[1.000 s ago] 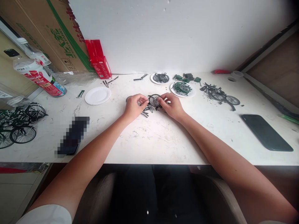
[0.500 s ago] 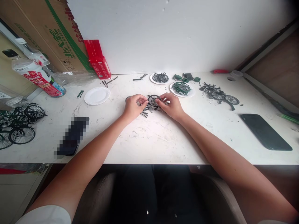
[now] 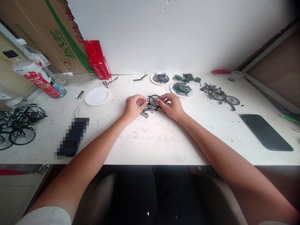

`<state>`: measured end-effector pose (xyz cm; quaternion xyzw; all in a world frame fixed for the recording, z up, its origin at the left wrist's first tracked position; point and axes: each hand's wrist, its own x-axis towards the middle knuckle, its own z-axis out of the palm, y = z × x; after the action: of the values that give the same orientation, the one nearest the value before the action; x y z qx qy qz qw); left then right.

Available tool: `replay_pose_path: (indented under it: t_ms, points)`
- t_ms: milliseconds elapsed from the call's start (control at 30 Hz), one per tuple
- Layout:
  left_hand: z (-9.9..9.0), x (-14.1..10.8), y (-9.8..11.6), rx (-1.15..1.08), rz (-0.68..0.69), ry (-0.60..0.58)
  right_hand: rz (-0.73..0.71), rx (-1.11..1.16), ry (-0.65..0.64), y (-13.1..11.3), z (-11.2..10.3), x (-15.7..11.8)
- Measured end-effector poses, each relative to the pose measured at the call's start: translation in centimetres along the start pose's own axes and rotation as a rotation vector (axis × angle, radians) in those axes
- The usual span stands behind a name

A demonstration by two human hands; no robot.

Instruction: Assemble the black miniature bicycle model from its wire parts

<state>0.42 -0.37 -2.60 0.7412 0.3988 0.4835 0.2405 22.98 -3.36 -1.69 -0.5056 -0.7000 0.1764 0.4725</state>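
At the middle of the white table, my right hand (image 3: 172, 106) pinches a small black spoked wheel (image 3: 154, 101) between thumb and fingers. My left hand (image 3: 135, 107) is closed just left of the wheel, thumb and fingertips together on a thin dark part too small to make out. Black bicycle parts (image 3: 145, 112) lie on the table under and between both hands. Behind them stand a paper plate with black wheels (image 3: 161, 78) and another with green parts (image 3: 182, 88). An unloaded white paper plate (image 3: 97, 96) is to the left.
Model bicycles (image 3: 22, 136) lie at the far left, near a phone (image 3: 72, 137) and a bottle (image 3: 42, 79). A red box (image 3: 102, 67) stands at the back left. More black bicycle parts (image 3: 219, 95) and a dark flat tray (image 3: 267, 132) are on the right.
The wheel has tilted slightly between my hands. Both hands stay in almost the same place.
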Motion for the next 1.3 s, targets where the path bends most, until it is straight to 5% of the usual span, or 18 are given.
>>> replay_pose_path:
  t_ms: [1300]
  points:
    - [-0.08,-0.02,0.33,-0.004,0.012,-0.005,0.002,-0.003,-0.006,0.21,0.00,0.15]
